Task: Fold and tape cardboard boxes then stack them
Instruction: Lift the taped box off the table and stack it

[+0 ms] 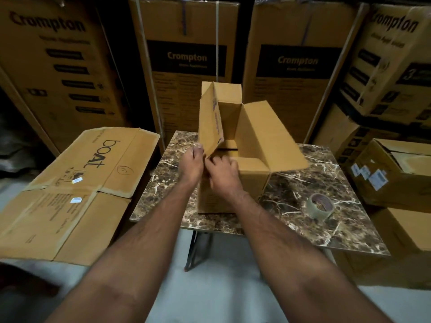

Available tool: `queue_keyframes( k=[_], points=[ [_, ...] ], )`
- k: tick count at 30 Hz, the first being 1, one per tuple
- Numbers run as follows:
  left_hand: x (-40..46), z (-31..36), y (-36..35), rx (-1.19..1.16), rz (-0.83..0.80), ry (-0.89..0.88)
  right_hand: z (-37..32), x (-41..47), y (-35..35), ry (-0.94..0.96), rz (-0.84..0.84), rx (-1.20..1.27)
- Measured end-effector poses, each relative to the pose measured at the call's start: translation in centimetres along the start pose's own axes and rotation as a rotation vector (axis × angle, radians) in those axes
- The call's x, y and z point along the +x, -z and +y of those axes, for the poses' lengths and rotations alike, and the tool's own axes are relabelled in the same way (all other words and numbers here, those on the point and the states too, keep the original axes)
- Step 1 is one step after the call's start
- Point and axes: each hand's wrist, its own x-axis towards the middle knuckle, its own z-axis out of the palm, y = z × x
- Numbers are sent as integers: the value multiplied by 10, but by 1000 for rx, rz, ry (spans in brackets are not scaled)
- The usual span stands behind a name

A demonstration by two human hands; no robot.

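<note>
While my left hand (191,164) and right hand (222,170) pinch the box (253,173) flap (211,120) at 12 o'clock — it could tear if I yank.

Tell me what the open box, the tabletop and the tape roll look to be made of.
Open box: plain brown cardboard, matte, with creased flaps. Tabletop: brown marble-look surface with white veins and a slight sheen; real stone or laminate cannot be told. Tape roll: brownish, semi-clear plastic tape, glossy, probably on a card core.
</note>
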Motion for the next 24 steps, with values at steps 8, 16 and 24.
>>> queue_keyframes(
  k=[8,16,24],
  points=[
    [-15,15,13,619,-94,-166,3,-5,2,2,-211,145],
    [-16,32,16,952,-85,-445,27,-7,3,24,-75,174],
    [-10,50,44,995,120,-507,54,18,7,-109,-167,125]
  ],
)
